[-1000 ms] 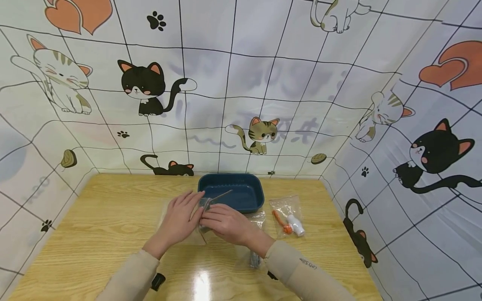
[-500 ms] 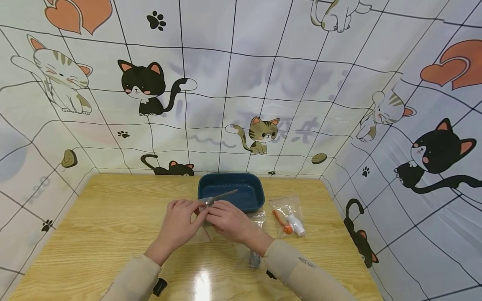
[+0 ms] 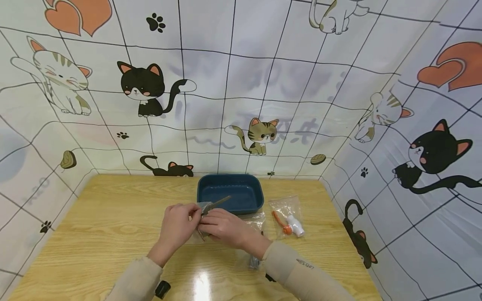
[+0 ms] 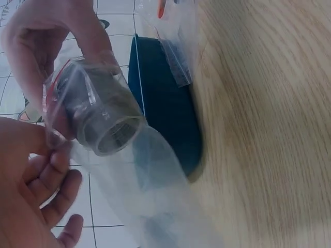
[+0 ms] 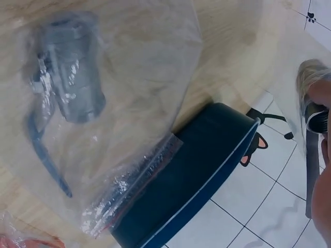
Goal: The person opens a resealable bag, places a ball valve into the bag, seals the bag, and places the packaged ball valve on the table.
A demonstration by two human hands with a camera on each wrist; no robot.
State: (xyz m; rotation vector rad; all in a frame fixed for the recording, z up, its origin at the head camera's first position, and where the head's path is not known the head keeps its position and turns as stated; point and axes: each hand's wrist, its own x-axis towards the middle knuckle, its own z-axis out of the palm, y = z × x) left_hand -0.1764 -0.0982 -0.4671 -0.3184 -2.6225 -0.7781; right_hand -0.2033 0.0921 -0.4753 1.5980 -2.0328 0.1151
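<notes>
My left hand [image 3: 177,225] pinches the edge of a clear zip bag [image 4: 160,191], whose red seal line shows in the left wrist view. My right hand [image 3: 227,229] grips a grey pipe valve [image 4: 111,121] with a round, hollow, threaded end. Its long lever [image 3: 221,201] points up and right over the near side of the blue tray. Part of the bag wraps the valve and the rest trails off to the side of my left hand. How far the valve is inside the bag cannot be told.
A dark blue tray [image 3: 260,196] stands at the back of the wooden table [image 3: 113,209]. Another bagged grey valve [image 5: 75,67] lies under my right forearm. Right of it is a bag with an orange-handled part and a white fitting [image 3: 295,225]. Printed cloth walls surround the table.
My left fingers, spread over the bag a second ago, are now curled in a pinch. The lever tip has swung a little right, then back left and down. The tray and other bags stay put.
</notes>
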